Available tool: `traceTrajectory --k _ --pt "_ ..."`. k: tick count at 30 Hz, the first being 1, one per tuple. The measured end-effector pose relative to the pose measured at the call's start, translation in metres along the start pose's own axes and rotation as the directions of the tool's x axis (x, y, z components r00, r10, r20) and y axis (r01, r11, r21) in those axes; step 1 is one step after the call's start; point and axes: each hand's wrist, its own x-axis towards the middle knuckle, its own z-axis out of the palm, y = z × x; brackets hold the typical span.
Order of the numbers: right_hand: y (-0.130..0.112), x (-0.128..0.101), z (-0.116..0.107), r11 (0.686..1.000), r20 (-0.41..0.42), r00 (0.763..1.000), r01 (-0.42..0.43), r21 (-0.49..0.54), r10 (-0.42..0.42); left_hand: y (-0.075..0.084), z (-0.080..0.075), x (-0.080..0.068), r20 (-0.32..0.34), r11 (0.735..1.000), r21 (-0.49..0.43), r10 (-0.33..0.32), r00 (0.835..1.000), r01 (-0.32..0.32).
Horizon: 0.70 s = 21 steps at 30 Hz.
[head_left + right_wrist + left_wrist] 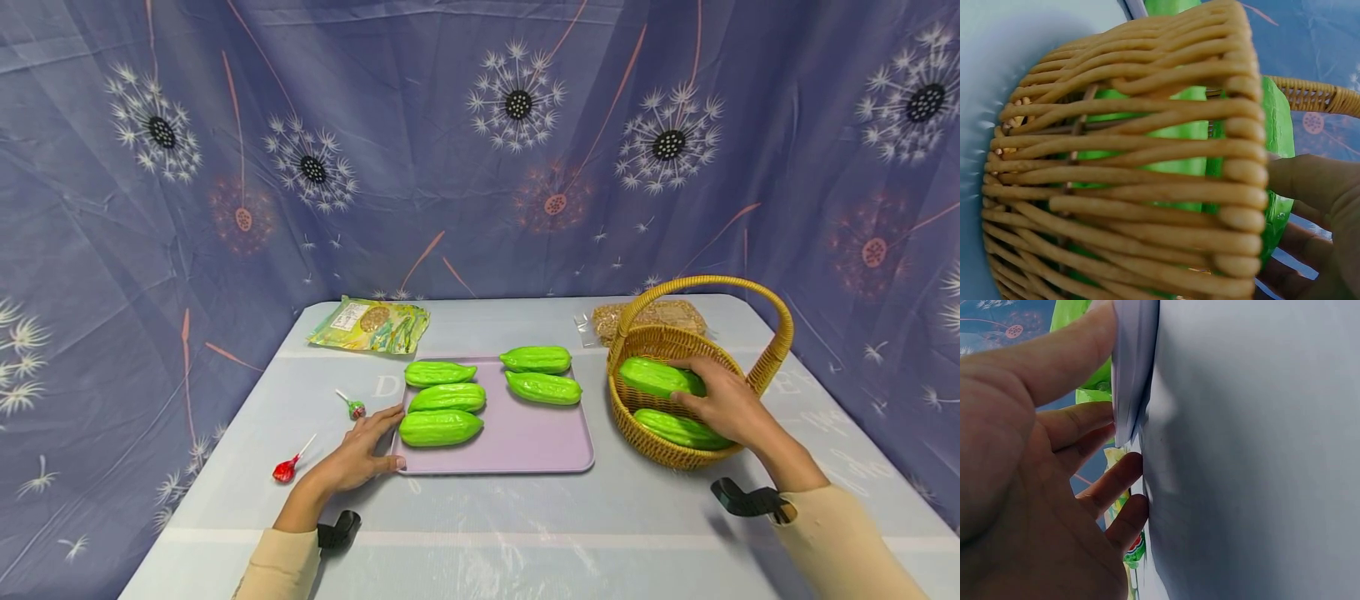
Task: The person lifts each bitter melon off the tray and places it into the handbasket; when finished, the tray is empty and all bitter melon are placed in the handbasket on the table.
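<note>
Green gourds are the items in hand: two lie inside the wicker basket [776,333] at the right of the surface [525,533], and five lie on the lilac tray [525,442] at its centre. On the tray, three are stacked in a column at the left and two sit at the back right, leaving the front right bare.

Right hand [723,404] reaches over the basket rim from the near side. Its fingers [693,375] are curled over the upper gourd [652,377], which rests across the lower gourd [678,429]. In the right wrist view the fingers [1310,181] close against that green skin just behind the woven wall, consistent with a grasp from above, the arched handle leaving room for the hand.

Left hand [360,454] lies flat on the surface at the tray's near left corner. Its fingers [1079,425] are extended and slightly spread, touching the tray's edge rather than gripping it; judged a steadying contact. The nearest tray gourd [440,427] sits just beside the fingertips, not touched.

Elsewhere: two lollipops [288,467] left of the tray, a printed snack packet [371,323] behind, a clear bag of grain [660,315] behind the basket.
</note>
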Motion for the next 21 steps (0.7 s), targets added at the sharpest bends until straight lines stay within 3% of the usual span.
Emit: traceTrajectory --k 11,21 --pt "0.006 0.005 0.009 0.999 0.085 0.995 -0.041 -0.009 0.042 -0.001 0.0 0.0 0.0 1.0 -0.004 0.007 1.0 -0.007" --pt "0.009 0.006 0.014 1.0 0.086 0.996 -0.01 -0.013 0.011 -0.001 0.0 -0.001 0.005 1.0 -0.005 0.002 1.0 -0.002"
